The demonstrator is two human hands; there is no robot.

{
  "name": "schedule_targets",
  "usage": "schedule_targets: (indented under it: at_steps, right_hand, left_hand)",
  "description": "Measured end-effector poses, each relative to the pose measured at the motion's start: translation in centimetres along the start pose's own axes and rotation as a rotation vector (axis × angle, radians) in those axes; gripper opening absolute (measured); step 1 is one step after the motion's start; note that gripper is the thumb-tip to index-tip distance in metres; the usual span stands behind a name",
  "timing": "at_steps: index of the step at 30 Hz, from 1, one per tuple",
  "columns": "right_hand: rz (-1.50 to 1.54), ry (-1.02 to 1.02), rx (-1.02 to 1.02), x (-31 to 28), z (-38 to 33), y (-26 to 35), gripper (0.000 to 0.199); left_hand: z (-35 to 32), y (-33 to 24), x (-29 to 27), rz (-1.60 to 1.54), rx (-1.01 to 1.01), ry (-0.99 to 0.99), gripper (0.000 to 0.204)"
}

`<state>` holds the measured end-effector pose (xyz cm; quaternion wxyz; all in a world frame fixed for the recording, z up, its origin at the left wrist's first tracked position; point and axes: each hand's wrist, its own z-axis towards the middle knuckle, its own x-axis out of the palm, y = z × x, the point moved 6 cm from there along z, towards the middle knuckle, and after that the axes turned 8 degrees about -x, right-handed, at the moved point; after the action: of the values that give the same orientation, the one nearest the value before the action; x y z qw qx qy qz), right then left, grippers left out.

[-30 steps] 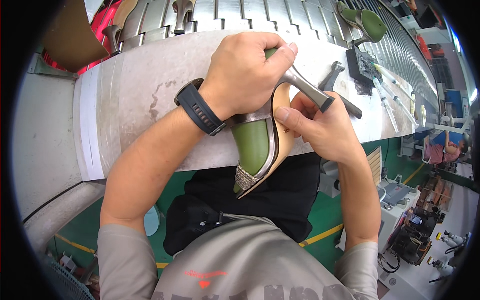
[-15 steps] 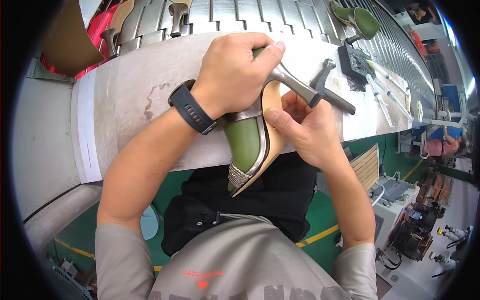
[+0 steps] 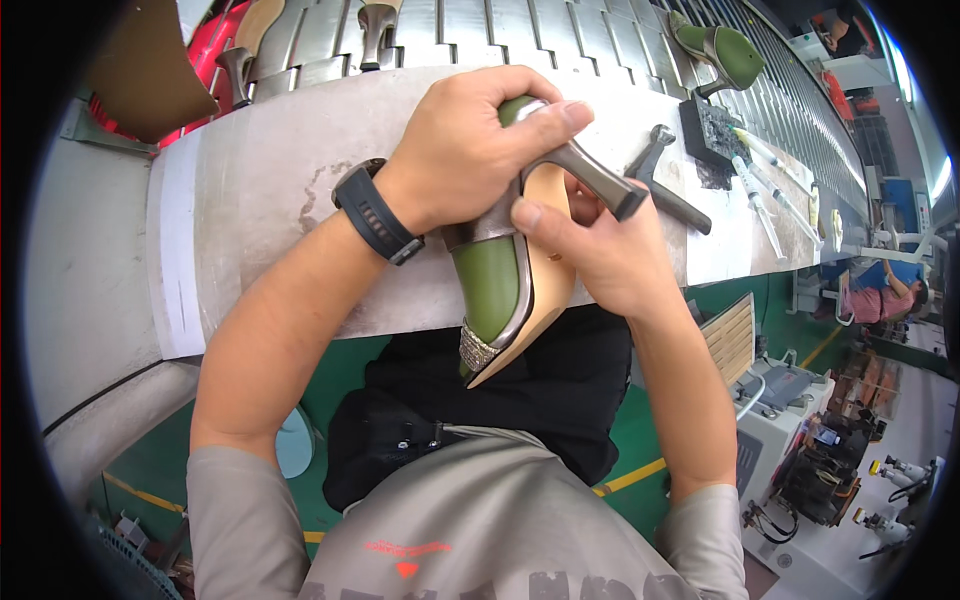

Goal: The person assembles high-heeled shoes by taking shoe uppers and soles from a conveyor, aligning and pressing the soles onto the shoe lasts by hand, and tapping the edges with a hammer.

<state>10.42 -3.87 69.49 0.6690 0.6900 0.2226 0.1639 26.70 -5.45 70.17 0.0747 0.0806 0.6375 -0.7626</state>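
Observation:
A high-heeled shoe (image 3: 487, 290) with a green last inside hangs tilted over the table's near edge, toe pointing down toward me. It has metallic straps, a glittery toe band, a tan sole and a dark metallic heel. My left hand (image 3: 465, 150), with a black watch at the wrist, is wrapped round the back of the shoe, its thumb beside the heel's base. My right hand (image 3: 615, 245) grips the shoe at the arch, thumb on the sole's edge by the strap; its other fingers are partly hidden behind the heel. A hammer (image 3: 672, 195) lies just beyond my right hand.
On the pale worktable (image 3: 270, 210), a black block (image 3: 712, 130) and several syringes (image 3: 760, 205) lie at the right. Behind runs a metal slat conveyor (image 3: 500, 35) carrying another green-lasted shoe (image 3: 738, 58) and heeled pieces (image 3: 377, 35). A person (image 3: 885, 300) is at far right.
My right thumb has slid left across the sole to its edge near the strap. The shoe has turned slightly, showing more sole. Heeled pieces on the conveyor have shifted a little to the right.

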Motion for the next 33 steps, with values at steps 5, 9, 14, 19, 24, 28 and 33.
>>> schedule_targets:
  at_steps: [5,9,14,19,24,28,33]
  right_hand:
    - [-0.463,-0.073,-0.22,-0.8,1.2,4.7,0.046]
    - [-0.807,0.008,-0.621,-1.8,0.1,5.9,0.054]
    - [-0.902,0.184,-0.702,-1.0,-1.4,5.7,0.07]
    - [-0.898,0.145,-0.815,0.0,-1.1,5.1,0.062]
    - [-0.917,0.149,-0.824,0.1,-1.0,4.7,0.063]
    - [-0.985,0.137,-0.873,1.1,-1.3,5.0,0.063]
    - [-0.961,0.179,-0.877,1.6,-1.2,5.3,0.066]
  left_hand:
    - [-3.0,2.5,-6.0,-0.143,-0.049,-0.296,0.042]
    - [-11.1,-2.1,-5.3,0.23,0.117,-0.243,0.063]
    - [-12.4,-3.5,-1.6,0.443,0.143,-0.162,0.076]
    - [-12.1,-3.2,-1.3,0.543,0.176,-0.143,0.07]
    - [-12.1,-3.3,-1.2,0.535,0.192,-0.152,0.067]
    - [-12.1,-3.4,-1.0,0.57,0.215,-0.14,0.066]
    - [-11.9,-3.4,-0.8,0.58,0.229,-0.161,0.061]
